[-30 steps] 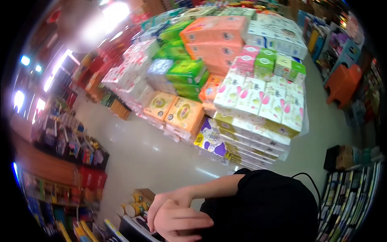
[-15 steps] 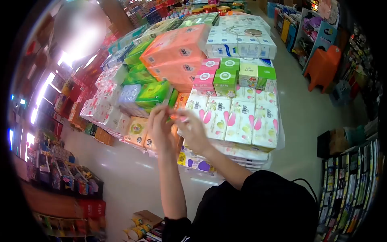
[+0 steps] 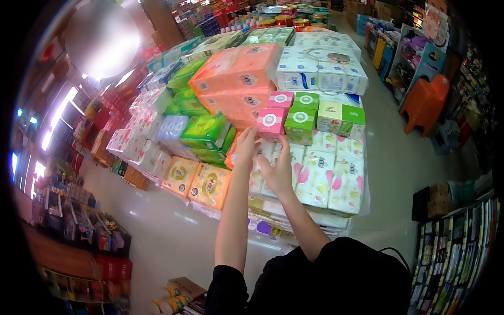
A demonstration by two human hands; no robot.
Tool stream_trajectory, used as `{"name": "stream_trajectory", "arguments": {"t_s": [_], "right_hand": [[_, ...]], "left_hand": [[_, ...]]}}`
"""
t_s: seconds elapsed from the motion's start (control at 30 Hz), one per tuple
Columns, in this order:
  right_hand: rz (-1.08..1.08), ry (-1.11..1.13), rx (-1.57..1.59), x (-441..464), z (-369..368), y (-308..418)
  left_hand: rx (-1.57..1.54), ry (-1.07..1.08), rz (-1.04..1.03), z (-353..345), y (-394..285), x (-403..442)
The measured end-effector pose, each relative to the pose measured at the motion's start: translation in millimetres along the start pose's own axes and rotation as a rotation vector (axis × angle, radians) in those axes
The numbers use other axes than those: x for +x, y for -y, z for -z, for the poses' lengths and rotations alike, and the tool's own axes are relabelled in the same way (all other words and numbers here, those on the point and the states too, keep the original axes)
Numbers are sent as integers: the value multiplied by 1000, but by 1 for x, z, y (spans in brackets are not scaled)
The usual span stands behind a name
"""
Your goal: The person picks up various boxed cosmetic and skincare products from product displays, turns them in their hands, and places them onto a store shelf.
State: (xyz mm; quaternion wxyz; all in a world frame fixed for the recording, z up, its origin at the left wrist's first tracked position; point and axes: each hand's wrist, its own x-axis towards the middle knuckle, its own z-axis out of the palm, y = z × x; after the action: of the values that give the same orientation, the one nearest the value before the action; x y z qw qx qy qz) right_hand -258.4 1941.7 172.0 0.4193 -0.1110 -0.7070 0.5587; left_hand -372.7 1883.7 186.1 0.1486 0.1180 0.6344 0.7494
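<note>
A pink carton (image 3: 271, 122) with a round white logo stands at the front of a small group on top of white soft packs (image 3: 315, 176) printed with pink and green shapes. My left hand (image 3: 245, 148) is at its front left corner, fingers stretched up against the edge. At the lower right corner is my right hand (image 3: 277, 167), its index finger touching the carton and its thumb spread apart. Another pink carton (image 3: 281, 99) stands behind it. Beside it are green cartons (image 3: 301, 125). The hands cover part of the white packs and an orange pack.
Large orange packs (image 3: 236, 81) rise behind the cartons, with blue-white packs (image 3: 320, 71) to their right. Green packs (image 3: 202, 131) and yellow packs (image 3: 210, 184) lie to the left. An orange stool (image 3: 426, 105) stands across the aisle. Shelves (image 3: 457, 252) line the right.
Both hands have moved up and to the right, from in front of the green and orange packs to the pink carton's front corners. The view has shifted slightly.
</note>
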Motion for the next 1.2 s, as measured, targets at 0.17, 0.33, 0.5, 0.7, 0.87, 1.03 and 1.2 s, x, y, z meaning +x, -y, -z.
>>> {"name": "stream_trajectory", "arguments": {"t_s": [0.17,0.33,0.5,0.7,0.87,1.03,1.2], "right_hand": [[74,-4,-165,-14,1,20],[264,13,-143,-40,-24,44],[264,249,91,-89,-64,82],[202,671,369,-191,-118,144],[194,931,617,-303,-148,212],[204,1195,790,-404,-146,280],[275,1420,959,-493,-131,344]], "left_hand": [[-36,-108,-53,9,-8,-43],[-24,-290,-303,48,-1,-82],[26,-578,-367,106,-30,-157],[377,-1013,-443,196,-67,-304],[667,-1331,-452,244,-91,-450],[806,-1590,-351,255,-111,-590],[896,-1858,-347,250,-115,-706]]}}
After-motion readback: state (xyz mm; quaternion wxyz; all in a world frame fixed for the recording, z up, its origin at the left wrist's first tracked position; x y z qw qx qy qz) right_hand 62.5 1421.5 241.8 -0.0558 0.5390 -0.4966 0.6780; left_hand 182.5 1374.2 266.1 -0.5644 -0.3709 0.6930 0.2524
